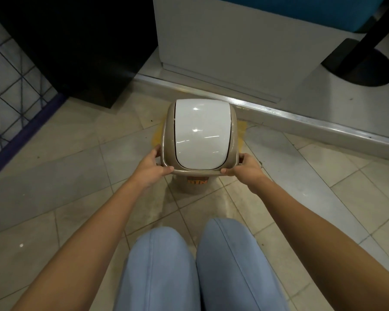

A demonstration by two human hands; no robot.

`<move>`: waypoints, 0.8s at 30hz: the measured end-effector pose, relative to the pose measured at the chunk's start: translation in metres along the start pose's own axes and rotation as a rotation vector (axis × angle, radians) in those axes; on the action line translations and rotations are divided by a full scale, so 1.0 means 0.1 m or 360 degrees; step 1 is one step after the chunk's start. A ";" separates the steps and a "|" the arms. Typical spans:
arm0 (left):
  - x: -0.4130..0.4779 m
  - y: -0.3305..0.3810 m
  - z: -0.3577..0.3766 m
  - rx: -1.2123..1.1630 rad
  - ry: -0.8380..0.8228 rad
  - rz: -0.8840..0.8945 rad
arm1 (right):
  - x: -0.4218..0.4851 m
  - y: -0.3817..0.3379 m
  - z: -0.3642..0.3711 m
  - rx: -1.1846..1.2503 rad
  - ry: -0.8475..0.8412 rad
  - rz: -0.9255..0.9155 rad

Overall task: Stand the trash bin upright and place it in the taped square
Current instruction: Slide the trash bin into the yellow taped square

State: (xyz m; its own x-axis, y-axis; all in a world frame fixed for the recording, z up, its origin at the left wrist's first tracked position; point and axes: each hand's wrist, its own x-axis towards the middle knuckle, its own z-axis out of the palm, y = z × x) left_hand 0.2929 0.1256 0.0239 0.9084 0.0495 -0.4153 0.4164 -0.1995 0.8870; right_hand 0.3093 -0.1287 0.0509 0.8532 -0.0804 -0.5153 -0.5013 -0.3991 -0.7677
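Note:
The trash bin (199,133) stands upright on the tiled floor, seen from above: a beige body with a white swing lid and an orange label on its near side. My left hand (152,168) grips the lid rim at the near left corner. My right hand (245,166) grips the rim at the near right corner. Yellow tape (155,136) of the square shows on the floor at the bin's left and right sides; the bin hides the remainder of the square.
A raised grey step edge (301,118) runs diagonally just behind the bin, with a white cabinet (222,41) above it. A black unit (81,48) stands at the back left. A wire grid panel (7,86) leans at far left. My knees (198,261) are below.

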 end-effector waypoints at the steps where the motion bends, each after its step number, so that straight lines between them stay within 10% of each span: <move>1: 0.02 0.01 0.00 0.0008 -0.0006 0.0005 | 0.01 -0.01 0.00 0.0001 0.0009 -0.0010; 24: 0.34 0.08 0.11 -0.0302 0.0309 0.0136 | 0.20 -0.07 0.17 0.0033 0.0284 -0.0336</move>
State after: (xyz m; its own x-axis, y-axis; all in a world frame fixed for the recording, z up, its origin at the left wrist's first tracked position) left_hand 0.3267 0.1148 0.0147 0.9233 0.2303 -0.3073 0.3213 -0.0249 0.9467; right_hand 0.3271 -0.1119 0.0396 0.9501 -0.1576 -0.2693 -0.3109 -0.4052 -0.8598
